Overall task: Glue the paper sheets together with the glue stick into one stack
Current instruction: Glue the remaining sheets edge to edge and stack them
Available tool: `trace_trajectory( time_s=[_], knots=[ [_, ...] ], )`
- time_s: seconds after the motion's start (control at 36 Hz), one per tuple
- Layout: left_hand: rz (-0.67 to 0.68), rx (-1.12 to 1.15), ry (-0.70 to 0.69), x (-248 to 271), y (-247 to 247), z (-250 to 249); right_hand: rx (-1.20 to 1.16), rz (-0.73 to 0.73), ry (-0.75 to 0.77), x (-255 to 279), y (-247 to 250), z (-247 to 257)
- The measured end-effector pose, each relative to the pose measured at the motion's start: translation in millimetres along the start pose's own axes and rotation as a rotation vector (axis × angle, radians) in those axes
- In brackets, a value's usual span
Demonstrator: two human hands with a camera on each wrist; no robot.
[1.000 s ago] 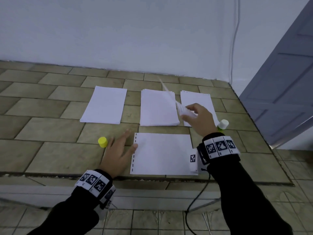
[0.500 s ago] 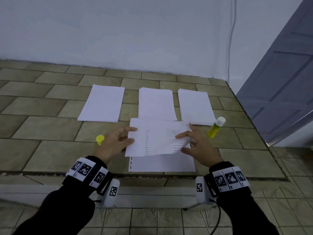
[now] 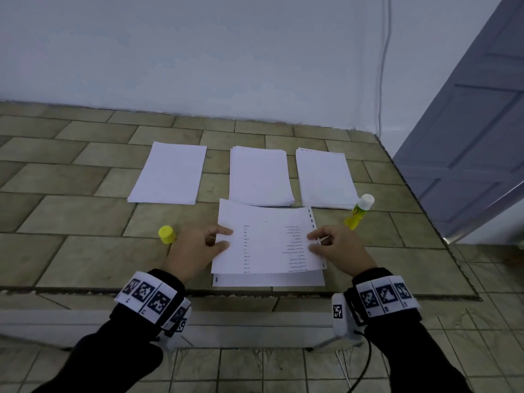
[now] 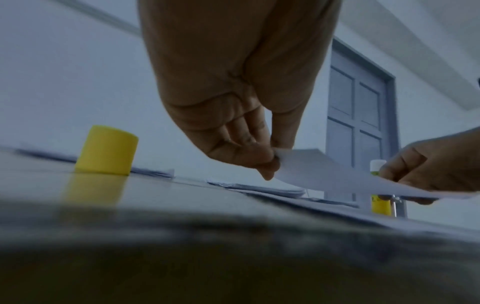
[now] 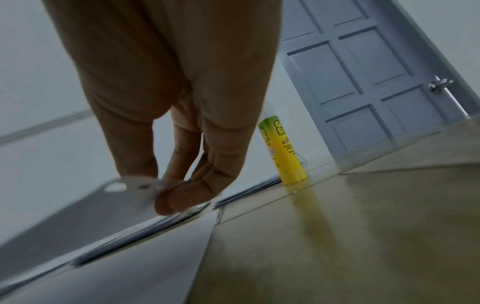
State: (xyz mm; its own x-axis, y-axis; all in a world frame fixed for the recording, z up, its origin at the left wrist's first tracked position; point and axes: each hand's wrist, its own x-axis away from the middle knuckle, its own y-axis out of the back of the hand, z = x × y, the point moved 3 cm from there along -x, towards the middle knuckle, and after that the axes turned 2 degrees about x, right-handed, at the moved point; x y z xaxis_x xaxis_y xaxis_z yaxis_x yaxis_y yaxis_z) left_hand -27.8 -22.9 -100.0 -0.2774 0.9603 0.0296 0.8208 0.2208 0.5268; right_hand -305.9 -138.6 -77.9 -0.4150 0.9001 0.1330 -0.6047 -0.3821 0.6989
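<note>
Head view: three paper stacks (image 3: 259, 177); two hands (image 3: 198, 248)

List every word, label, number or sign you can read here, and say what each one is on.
Nothing can be quoted with certainty.
Held sheet: columns of printed words and numbers, upside down to the head camera, too small to read.
Glue stick: large green letters and small print on its yellow label, blurred and partly hidden.
Wrist bands: black-and-white square code markers, with tiny characters beneath, unreadable.
Yellow cap: no text visible.
</note>
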Motion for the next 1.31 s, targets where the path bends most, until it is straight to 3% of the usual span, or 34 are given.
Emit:
trace_trajectory(
  time_s=[0.08,0.28,0.78,1.31],
  knots=[
    [0.001,-0.130,-0.062,1.4,-0.3,-2.7,0.076,-0.013,0.000,0.9,-4.9,1.6],
    [0.019,-0.231,-0.046,1.8,-6.2,0.4,0.174,-0.001,-0.012,3.7,-12.0,3.1],
    [0.041,-0.161,0.022,2.4,-4.2,11.6,0.132,0.046,-0.032,9.1,-14.9,-5.4],
    [-0.012,-0.185,-0.028,3.4,-7.8,15.2,0.071,0.054,-0.045,12.9,-14.1,-15.0]
  ],
)
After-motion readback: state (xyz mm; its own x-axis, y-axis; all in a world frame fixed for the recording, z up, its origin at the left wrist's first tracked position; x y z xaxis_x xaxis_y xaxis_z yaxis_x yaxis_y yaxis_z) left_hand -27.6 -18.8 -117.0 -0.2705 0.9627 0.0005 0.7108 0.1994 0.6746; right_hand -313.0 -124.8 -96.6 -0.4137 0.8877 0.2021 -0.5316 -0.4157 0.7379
